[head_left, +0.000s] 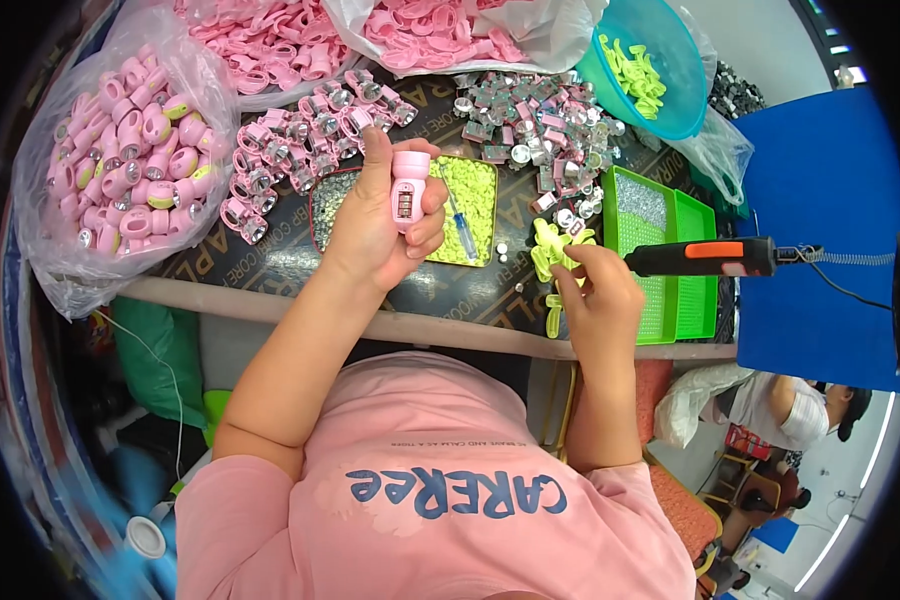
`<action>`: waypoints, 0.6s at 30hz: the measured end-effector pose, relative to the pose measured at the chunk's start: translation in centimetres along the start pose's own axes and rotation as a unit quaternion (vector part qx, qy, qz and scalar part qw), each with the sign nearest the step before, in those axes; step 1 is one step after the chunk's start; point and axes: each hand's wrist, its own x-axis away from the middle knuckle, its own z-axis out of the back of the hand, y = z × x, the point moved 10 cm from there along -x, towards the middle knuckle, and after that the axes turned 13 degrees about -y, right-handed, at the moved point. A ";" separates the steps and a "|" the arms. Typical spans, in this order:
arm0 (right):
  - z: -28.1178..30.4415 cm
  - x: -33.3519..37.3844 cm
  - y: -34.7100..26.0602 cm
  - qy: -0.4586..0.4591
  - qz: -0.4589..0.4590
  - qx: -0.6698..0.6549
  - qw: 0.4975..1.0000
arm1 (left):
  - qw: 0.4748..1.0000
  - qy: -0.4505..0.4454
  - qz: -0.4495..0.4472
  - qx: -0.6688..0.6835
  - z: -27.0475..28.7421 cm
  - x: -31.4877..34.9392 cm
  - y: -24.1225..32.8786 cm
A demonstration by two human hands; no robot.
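Note:
My left hand (365, 225) is closed round a small pink flashlight (410, 172), held upright above the table. An opening in its side faces up and shows metal parts inside. My right hand (605, 295) has its thumb and fingers pinched at a small pile of yellow-green plastic pieces (547, 248); the piece at the fingertips is partly hidden. Behind the flashlight lies a shallow tray (492, 240) of small yellow-green parts, with a blue-handled screwdriver (458, 215) on it. Another tray of small silvery parts (335, 195) is partly covered by my left hand.
An electric screwdriver (705, 257) on a coiled cord reaches over green trays (695, 315). Pink flashlights fill a clear bag (135, 150) at left. Pink housings (290, 140), clear-and-metal parts (530, 110), a bag of pink pieces (440, 35) and a teal bowl (685, 100) stand behind.

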 end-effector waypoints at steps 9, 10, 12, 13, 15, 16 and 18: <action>-2.7 -1.1 0.9 0.017 -0.018 0.083 0.996 | 0.997 0.075 0.020 0.007 1.5 -0.4 -1.7; -2.0 -1.2 0.9 0.029 -0.025 0.038 0.999 | 0.995 0.095 0.013 0.011 1.8 -0.4 -1.8; -3.4 -1.5 1.4 -0.029 -0.073 -0.290 0.954 | 0.996 0.080 0.021 0.025 1.8 -0.6 -2.4; -4.6 -1.5 0.9 -0.053 -0.084 -0.482 0.870 | 0.995 0.095 0.026 0.021 1.8 -0.7 -2.9; -5.2 -2.5 -1.8 -0.102 -0.030 -0.618 0.779 | 0.996 0.075 0.047 0.016 1.1 -1.0 -3.9; -5.4 -2.9 -2.7 -0.101 0.003 -0.648 0.755 | 0.996 0.073 0.059 0.011 0.7 -1.0 -4.3; -5.1 -3.7 -2.6 -0.077 0.014 -0.644 0.761 | 0.995 0.068 0.073 0.010 -0.1 -1.1 -4.9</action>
